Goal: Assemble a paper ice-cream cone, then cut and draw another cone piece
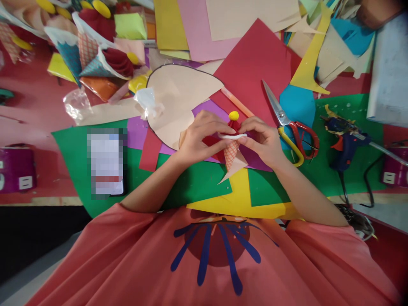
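Observation:
Between my two hands is a small craft ice cream cone, its orange-and-cream checked cone pointing down. A white strip rings the rim, with a dark red swirl and a yellow ball on top. My left hand pinches the rim from the left, fingers above and thumb below. From the other side my right hand grips the same rim between thumb and fingers. Below the cone, a pointed beige paper scrap shows. Part of the red swirl is hidden by my fingertips.
Red-and-yellow-handled scissors lie right of my hands, with a blue glue gun farther right. A phone rests at left on green sheet. Finished cones and clay packets fill the back left. Coloured sheets and scraps cover the back.

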`<state>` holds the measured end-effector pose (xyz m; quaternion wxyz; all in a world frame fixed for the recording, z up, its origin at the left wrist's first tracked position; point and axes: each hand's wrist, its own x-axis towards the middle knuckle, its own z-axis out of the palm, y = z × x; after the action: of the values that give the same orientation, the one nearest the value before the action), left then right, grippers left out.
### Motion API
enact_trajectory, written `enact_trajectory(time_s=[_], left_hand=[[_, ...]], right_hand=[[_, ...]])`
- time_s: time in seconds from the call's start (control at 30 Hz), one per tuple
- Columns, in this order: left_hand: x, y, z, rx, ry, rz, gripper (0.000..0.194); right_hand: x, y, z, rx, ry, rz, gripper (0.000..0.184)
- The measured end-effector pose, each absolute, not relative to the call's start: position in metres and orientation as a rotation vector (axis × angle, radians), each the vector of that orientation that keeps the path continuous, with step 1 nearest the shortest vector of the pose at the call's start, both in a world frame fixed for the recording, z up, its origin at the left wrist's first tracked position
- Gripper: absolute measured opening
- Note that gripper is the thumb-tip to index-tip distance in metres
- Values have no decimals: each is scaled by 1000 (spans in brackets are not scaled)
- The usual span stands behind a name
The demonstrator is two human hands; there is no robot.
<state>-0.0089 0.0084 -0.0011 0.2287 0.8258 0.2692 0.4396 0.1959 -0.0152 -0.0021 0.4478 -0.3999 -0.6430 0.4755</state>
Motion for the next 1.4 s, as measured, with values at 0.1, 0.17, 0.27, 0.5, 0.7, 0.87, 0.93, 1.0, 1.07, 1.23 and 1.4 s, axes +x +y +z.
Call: enact_trajectory(time_s=[0.1, 0.17, 0.27, 0.5, 0.7, 0.87, 0.93, 1.0, 1.07, 1.23, 1.4], left_hand=[[-10, 7, 2, 2243, 782, 1233, 14], [-10, 7, 2, 2235, 802, 1255, 11], [-10, 8, 2, 2251, 790, 1265, 9], [-10, 9, 0, 2235, 794, 1233, 16], [-10, 6, -3, 2283, 880, 1117, 30], [-9, 5, -4, 2266, 934, 1160, 31], [-10, 6, -4, 2220, 1032, 1204, 33], [-10, 7, -5, 2154, 1124, 1283, 34], [-10, 9, -8, 2068, 1160, 1389, 33], [-6, 10, -13, 1933, 1053, 1438, 27], [-4, 4, -9, 2026, 1015, 1376, 28]], right_hand=[[196, -15, -2, -975, -1566, 1195, 4], [196, -15, -2, -965, -1548, 1212, 4], [197, -15, -2, -965, -1539, 1216, 4], [196, -15, -2, -1026, -1551, 1210, 12], [195, -16, -1, -1043, -1555, 1215, 10], [193, -18, 1, -1083, -1521, 1231, 22], [192, -19, 2, -1101, -1467, 1241, 32], [191, -21, 3, -1122, -1433, 1250, 37], [191, -23, 3, -1142, -1433, 1270, 41], [188, -25, 0, -1104, -1397, 1457, 47], [186, -23, -2, -1069, -1294, 1615, 53]])
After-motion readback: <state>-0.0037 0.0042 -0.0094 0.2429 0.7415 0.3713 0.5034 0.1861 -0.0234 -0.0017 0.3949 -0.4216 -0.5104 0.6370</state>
